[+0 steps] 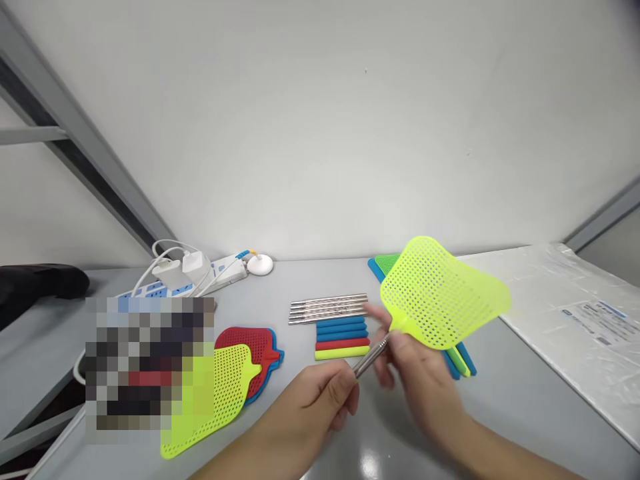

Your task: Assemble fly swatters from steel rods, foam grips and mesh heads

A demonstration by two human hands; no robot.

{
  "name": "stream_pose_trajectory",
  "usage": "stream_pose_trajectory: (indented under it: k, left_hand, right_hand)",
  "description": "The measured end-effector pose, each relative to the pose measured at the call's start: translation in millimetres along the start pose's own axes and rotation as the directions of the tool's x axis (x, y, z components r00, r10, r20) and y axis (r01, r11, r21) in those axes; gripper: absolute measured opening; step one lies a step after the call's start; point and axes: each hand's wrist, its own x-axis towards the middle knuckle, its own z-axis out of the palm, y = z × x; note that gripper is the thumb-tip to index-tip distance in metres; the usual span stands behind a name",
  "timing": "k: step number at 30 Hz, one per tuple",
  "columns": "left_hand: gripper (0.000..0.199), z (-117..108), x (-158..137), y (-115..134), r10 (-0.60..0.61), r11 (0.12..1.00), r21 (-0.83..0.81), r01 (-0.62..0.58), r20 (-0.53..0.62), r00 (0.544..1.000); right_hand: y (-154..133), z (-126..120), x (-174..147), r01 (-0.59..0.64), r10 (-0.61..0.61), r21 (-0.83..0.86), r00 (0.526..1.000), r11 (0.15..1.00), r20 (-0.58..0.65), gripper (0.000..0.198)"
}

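My left hand (320, 397) is closed around a thin metal rod (371, 358) that slants up to the right. At its upper end, my right hand (427, 387) pinches the neck of a yellow-green fly swatter head (440, 293). Rod and neck meet at my right fingers, which partly hide the joint. Behind my hands lie several silvery rods (327, 309) in a row, with blue, red and yellow handle grips (343, 339) below them. To the left, a yellow-green swatter head (225, 387) overlaps a red swatter head (250, 339), with a blue edge underneath.
Green and blue swatters (385, 263) lie partly hidden behind the raised head, their handles (465, 360) showing below. A plastic-wrapped white package (560, 300) covers the right side. A power strip (227, 272) with cables and a white round device (260, 265) stand back left. A pixelated patch hides the left.
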Motion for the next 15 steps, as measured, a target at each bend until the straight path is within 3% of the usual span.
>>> stream_pose_trajectory:
  k: [2,4,6,8,10,12,15]
  left_hand:
    - [0.051,5.9,3.8,-5.7,0.020,0.980,-0.199,-0.008,0.060,0.998]
    - [0.055,10.6,7.2,-10.6,0.059,0.963,-0.265,-0.041,0.061,0.996]
    - [0.057,12.6,9.2,-13.7,0.134,0.978,-0.160,-0.133,-0.001,0.991]
    - [0.053,11.4,9.2,-14.9,0.231,0.972,0.068,-0.227,-0.057,0.971]
    - [0.040,7.5,7.7,-15.1,0.323,0.909,0.301,-0.290,-0.067,0.944]
    - [0.030,2.3,5.4,-14.6,0.426,0.807,0.461,-0.369,-0.024,0.904]
    - [0.026,-5.4,2.2,-11.7,0.598,0.626,0.579,-0.523,0.074,0.798]
  right_hand:
    - [0.9,6.6,-5.9,0.069,-0.047,-0.125,0.984,0.990,0.169,0.036]
    - [2.3,12.0,-8.0,0.144,-0.098,-0.175,0.964,0.974,0.246,0.027]
    - [2.1,11.3,-4.1,0.138,-0.106,-0.147,0.973,0.980,0.204,0.027]
    - [-1.3,1.0,4.7,0.082,-0.064,-0.145,0.990,0.986,0.128,0.033]
    - [-8.2,-19.3,15.8,0.048,-0.040,-0.271,0.999,0.961,0.034,0.039]
    - [-17.3,-46.0,26.2,0.031,-0.094,-0.527,0.991,0.849,-0.093,0.045]
    - [-28.8,-86.0,37.6,-0.121,-0.079,-0.815,0.977,0.566,-0.200,0.051]
